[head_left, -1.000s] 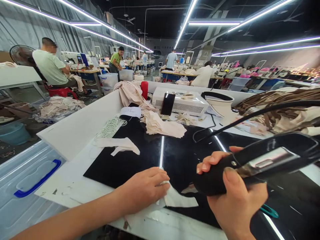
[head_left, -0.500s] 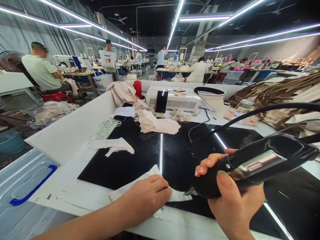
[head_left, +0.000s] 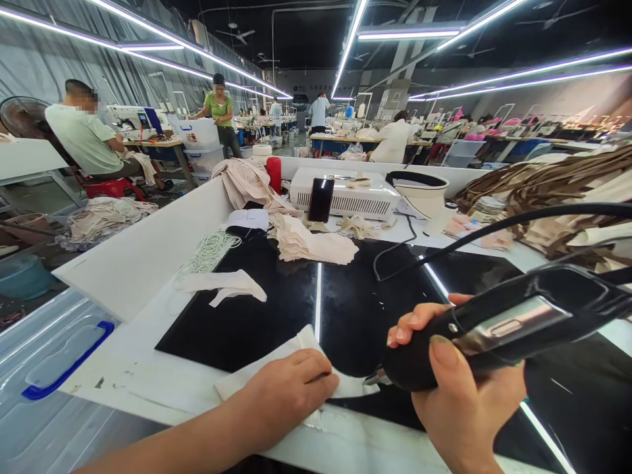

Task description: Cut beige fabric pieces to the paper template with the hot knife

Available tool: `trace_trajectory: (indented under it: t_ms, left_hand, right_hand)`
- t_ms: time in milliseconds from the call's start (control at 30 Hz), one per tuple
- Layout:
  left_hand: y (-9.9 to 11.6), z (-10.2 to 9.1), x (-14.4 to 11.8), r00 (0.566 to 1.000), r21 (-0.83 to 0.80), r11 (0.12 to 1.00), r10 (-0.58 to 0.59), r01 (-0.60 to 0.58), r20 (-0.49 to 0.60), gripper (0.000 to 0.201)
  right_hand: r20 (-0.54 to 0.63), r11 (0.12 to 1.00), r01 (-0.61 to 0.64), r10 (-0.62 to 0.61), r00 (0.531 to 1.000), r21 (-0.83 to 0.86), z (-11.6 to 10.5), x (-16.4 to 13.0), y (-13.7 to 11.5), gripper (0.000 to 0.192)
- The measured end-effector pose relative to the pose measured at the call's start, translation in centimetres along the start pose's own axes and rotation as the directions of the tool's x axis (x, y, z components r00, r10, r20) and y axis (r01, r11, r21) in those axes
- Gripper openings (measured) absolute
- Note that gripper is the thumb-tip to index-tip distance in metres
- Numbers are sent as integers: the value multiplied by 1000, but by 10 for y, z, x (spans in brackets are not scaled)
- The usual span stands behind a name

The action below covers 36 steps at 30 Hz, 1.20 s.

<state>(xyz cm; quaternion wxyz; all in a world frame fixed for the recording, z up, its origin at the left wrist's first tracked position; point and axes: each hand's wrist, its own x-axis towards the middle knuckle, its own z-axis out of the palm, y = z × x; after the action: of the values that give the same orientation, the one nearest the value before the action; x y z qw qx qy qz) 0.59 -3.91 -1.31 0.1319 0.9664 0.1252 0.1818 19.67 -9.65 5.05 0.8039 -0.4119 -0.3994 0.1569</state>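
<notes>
Two hands: both busy at the near edge of the worktop [head_left: 148, 388], on the same bit of cloth.
Fabric piece: pale cut fabric piece [head_left: 301, 342] lying flat, half on the black mat [head_left: 276, 309], half on the white edge, right under the left grip.
Left hand: left hand [head_left: 286, 392] palm down, fingers curled, pressing the fabric piece flat rather than clutching it.
Right hand: right hand [head_left: 461, 395] clenched round the black handheld tool [head_left: 498, 326], thumb on top.
Tool tip: small metal tip [head_left: 371, 379] just right of the left grip, touching or nearly touching the cloth edge, can't tell which.
Cord: black cord [head_left: 494, 227] runs up and away from the right grip.
Beyond the left grip: white fabric scrap [head_left: 222, 283], coil of elastic cord [head_left: 210, 250], beige stack of fabric [head_left: 311, 243].
Farther back: phone [head_left: 320, 199] leaning on a white machine [head_left: 345, 194], red cup [head_left: 273, 174].
Left of it all: clear bin with blue handle [head_left: 64, 362].
</notes>
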Motion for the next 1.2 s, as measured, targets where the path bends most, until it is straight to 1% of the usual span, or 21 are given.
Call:
trace_trajectory:
  t_ms: [200,433,600,700,800,900,1067,1200]
  left_hand:
    - [0,1,-1,1000,2,1000,6,-6,-14,22]
    - [0,1,-1,1000,-2,1000,3,-3,-10,25]
    - [2,0,0,1000,-3,1000,9,-9,-9,26]
    - [2,-2,1,1000,-5,1000,6,-6,-7,23]
    - [1,-1,2,1000,-4,1000,3,-3,-2,22]
    - [1,1,2,1000,-2,1000,4,-4,-6,22]
    - [0,1,1,1000,-4,1000,11,-11,-18,20]
    - [-1,2,1,999,-1,1000,6,-6,-37,19]
  right_hand:
    - [-33,998,-28,30,999,53,10,2,0,38]
    - [26,995,-57,55,998,76,18,-2,4,37]
    - [15,995,-75,74,997,63,19,-3,5,33]
    - [12,994,-66,65,998,82,21,-3,7,32]
    - [38,994,-53,49,998,100,23,-3,10,35]
    - [65,995,-67,62,996,80,24,-5,13,36]
    - [66,994,-81,76,995,79,25,-4,15,33]
    - [78,992,-57,48,996,110,28,-3,16,35]
